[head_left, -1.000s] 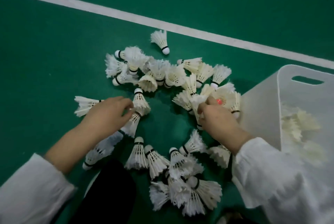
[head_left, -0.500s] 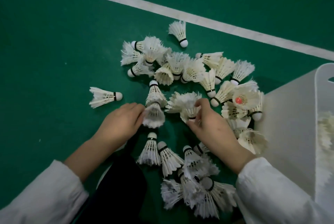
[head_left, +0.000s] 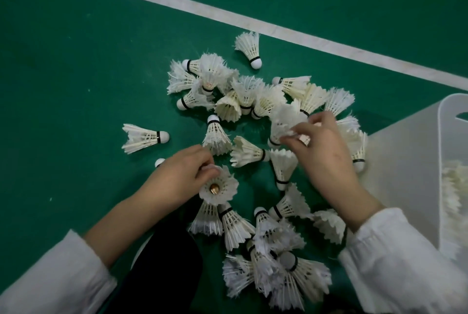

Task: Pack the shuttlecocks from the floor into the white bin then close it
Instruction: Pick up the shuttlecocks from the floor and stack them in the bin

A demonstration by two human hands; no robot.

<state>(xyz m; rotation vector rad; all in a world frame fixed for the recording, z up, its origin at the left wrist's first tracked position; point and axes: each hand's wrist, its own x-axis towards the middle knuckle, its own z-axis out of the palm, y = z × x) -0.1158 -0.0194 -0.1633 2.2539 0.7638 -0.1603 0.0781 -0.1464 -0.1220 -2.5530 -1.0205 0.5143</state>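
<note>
My left hand pinches a shuttlecock by its skirt rim, open feathers facing up at me, long axis near vertical. My right hand pinches a feathered shuttlecock at the pile, its cork down-left. Loose shuttlecocks lie all ways on the green floor. White bin at right, some inside.

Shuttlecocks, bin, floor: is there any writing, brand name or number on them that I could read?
None can be read.
shuttlecocks: black bands only, no legible print.
white bin: plain wall, no label seen.
green floor: only a white line, no text.
</note>
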